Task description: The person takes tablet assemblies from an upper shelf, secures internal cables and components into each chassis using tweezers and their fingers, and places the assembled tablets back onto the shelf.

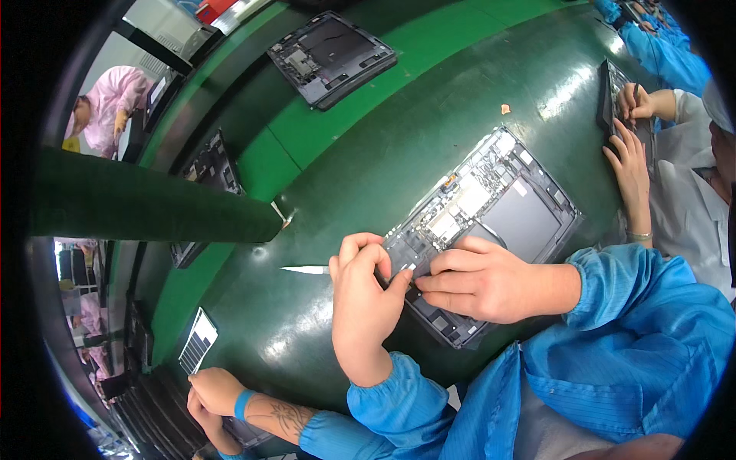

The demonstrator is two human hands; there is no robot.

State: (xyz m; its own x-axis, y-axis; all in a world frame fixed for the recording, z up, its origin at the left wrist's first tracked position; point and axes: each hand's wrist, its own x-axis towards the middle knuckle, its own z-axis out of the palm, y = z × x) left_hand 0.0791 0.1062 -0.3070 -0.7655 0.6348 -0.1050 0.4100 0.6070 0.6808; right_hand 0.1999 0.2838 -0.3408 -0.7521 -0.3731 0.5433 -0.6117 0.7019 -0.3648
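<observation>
An opened flat device chassis (567,234), with a bare circuit board (468,201) and a large dark grey panel, lies slanted on the green table before me. At its near left end, my left hand (366,295) has its fingers curled and its thumb against the chassis. My right hand (487,284) reaches across from the right, fingertips pinched close to the left thumb; what they hold is hidden. A slim pale pointed strip (307,269) sticks out from behind my left hand; whether it is held cannot be told. A thin grey curved piece (491,231) shows above my right fingers.
A green padded bar (153,198) juts in from the left. Another opened chassis (331,61) lies on the far green belt (287,142). A co-worker's hands (635,157) work at right; another's tattooed arm (280,414) is at lower left, near a white-and-black panel (198,341).
</observation>
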